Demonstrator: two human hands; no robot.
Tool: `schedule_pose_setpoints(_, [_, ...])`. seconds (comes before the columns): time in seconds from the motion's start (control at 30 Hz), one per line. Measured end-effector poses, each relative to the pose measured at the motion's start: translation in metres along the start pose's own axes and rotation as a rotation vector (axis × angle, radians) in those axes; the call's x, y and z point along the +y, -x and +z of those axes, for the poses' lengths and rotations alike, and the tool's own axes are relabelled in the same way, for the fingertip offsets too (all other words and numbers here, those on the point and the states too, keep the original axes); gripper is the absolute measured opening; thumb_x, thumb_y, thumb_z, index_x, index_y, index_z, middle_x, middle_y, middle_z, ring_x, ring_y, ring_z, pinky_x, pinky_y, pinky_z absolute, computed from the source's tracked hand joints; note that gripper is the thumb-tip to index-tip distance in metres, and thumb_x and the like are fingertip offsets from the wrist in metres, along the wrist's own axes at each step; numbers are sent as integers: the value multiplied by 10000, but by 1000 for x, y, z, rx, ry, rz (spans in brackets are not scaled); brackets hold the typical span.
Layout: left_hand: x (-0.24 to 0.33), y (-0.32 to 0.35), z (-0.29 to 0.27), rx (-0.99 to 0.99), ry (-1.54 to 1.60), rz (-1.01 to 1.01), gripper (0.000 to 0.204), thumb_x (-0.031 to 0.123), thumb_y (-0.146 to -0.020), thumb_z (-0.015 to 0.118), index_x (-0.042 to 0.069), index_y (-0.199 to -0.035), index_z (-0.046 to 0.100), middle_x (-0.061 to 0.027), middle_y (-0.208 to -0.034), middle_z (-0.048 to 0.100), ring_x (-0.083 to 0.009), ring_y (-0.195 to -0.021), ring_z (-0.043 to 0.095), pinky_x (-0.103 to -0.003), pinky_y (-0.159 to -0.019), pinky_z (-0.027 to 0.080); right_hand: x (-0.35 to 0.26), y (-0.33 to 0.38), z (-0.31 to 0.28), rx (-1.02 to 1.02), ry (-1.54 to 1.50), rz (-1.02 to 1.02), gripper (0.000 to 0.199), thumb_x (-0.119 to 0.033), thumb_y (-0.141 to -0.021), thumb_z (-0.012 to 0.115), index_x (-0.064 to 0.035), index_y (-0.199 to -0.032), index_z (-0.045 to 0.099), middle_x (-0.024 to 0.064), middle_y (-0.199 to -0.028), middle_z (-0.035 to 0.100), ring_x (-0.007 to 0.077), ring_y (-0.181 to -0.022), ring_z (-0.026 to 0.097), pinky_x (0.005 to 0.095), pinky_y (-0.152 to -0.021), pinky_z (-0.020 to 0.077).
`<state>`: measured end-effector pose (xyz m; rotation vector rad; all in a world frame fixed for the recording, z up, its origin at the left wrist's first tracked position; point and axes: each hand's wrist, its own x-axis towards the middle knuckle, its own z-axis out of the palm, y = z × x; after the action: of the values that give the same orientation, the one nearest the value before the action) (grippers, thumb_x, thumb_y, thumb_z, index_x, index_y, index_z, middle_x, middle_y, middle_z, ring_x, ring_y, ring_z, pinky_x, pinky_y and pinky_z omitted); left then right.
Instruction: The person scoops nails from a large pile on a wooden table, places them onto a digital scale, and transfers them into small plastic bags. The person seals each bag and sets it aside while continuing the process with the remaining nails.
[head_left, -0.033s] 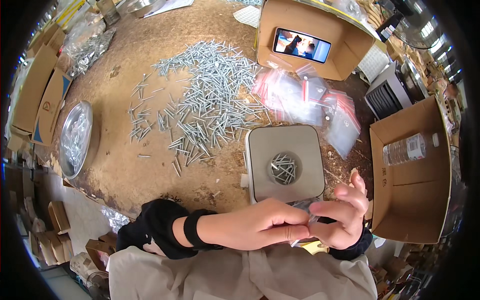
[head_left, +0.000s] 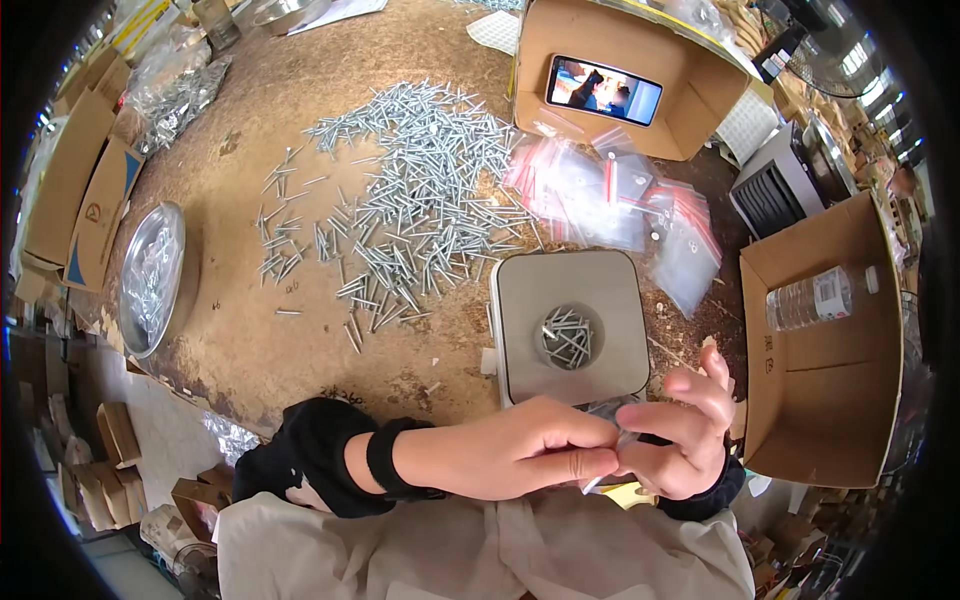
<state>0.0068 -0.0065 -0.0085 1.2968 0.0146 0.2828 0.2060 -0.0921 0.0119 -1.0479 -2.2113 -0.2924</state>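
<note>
A: Entry. Both hands meet at the near edge of the desk (head_left: pixel 250 340). The left hand (head_left: pixel 520 455) and the right hand (head_left: pixel 675 440) pinch a small clear bag (head_left: pixel 612 415) between their fingertips, just in front of the grey scale (head_left: pixel 570 325).

B: Grip state?

A: Both are closed on the bag. The left pinches with thumb and forefinger; the right has its fingers curled round the other side, little finger lifted. What the bag contains cannot be read; the fingers cover most of it.

B: Progress, as far as it shows?

A: A judgement only: early to middle. A small batch of screws (head_left: pixel 567 335) lies in the round dish of the scale. The large loose pile of screws (head_left: pixel 410 205) is spread over the middle of the desk, so most of the stock looks unbagged. A heap of empty red-edged zip bags (head_left: pixel 615 195) lies behind the scale.

B: Surroundings?

A: A cardboard box (head_left: pixel 620 70) with a phone (head_left: pixel 604 90) propped on it at the far side; an open box (head_left: pixel 830 370) with a water bottle (head_left: pixel 815 295) at the right; a metal tray (head_left: pixel 150 275) at the left edge.

B: Unclear items?

A: No finished bags can be made out. The tray's contents are blurred by glare.
</note>
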Motion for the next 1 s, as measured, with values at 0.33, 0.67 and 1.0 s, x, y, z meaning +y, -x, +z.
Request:
schedule_pose_setpoints(0.33, [11, 6, -11, 356, -273, -28, 292, 71, -912, 602, 27, -629, 545, 15, -539, 460, -52, -499, 404, -246, -469, 290, 5, -4, -4, -122, -151, -49, 117, -153, -736, 712, -170, -807, 621, -52, -855, 650, 189, -934, 660, 578, -1142, 238])
schedule_pose_setpoints(0.67, [13, -9, -7, 343, -585, 420, 342, 212, -817, 732, 48, -1070, 570, -100, -883, 615, -241, -700, 599, -316, -620, 464, -2, -2, 3, -104, -281, -24, 103, -181, -823, 672, -184, -799, 572, -23, -1063, 719, 208, -1196, 572, 599, -1185, 22])
schedule_pose_setpoints(1.0, [27, 10, -48, 533, -106, 286, 497, 130, -730, 769, 57, -1134, 488, -24, -861, 566, -122, -838, 557, -298, -819, 444, 42, -27, -7, -281, -596, 361, 693, -375, -814, 750, -71, -1346, 425, 222, -1459, 419, 400, -1402, 331, 547, -1159, 150])
